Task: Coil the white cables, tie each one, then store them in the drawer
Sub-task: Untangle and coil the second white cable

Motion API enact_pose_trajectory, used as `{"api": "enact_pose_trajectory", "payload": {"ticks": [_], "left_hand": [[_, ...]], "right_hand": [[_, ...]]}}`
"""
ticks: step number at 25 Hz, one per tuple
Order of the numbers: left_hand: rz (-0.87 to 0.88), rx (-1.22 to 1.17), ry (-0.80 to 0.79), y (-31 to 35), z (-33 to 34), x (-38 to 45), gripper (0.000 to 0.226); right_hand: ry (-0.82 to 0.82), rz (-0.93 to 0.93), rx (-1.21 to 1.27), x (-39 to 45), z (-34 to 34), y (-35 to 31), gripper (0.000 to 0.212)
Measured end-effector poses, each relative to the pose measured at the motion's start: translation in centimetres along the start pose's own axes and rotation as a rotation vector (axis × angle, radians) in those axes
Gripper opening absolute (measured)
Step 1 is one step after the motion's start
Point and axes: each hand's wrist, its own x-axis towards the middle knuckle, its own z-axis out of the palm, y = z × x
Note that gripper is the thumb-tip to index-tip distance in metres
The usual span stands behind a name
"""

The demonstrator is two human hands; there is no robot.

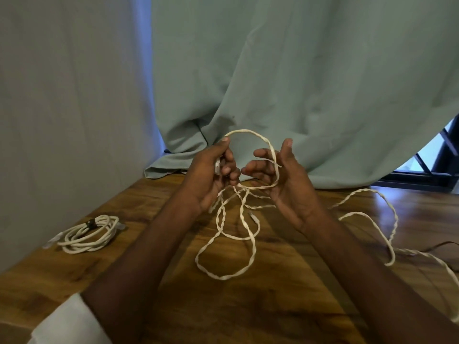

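While a coiled white cable (87, 233), bound with a dark tie (91, 224), lies at the left of the wooden worktop (273, 306), a person works a second cable above the middle of the surface. Left hand (211, 175) is raised, its fingers (227, 167) curled around one end of the loose white cable (250, 244), thumb pressed on the strand. A loop arcs from there to the right hand (285, 177), whose fingers (260, 160) are spread and relaxed, the cable draped across the palm. Below both hands, slack hangs in loops onto the worktop and trails off to the right. Pale green curtain (310, 70) hangs behind.
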Motion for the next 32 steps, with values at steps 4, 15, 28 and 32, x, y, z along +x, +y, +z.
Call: {"api": "enact_pose_trajectory", "payload": {"ticks": [4,15,28,32], "left_hand": [[0.036,-0.579,0.019,1.7,-1.6,0.6,0.045],[0.005,-0.638,-0.063,1.0,-1.5,1.2,0.036],[0.587,0.973,-0.133,-2.5,-2.7,2.3,0.038],[0.492,1.146,-0.146,-2.3,-4.3,2.1,0.032]], "right_hand": [[0.221,-0.037,0.217,0.4,-0.1,-0.2,0.017],[0.23,0.083,0.152,0.3,1.3,0.9,0.019],[-0.249,0.357,-0.471,-1.2,2.2,-0.5,0.03],[-0.311,0.3,-0.293,-1.2,0.0,-2.4,0.041]]}}
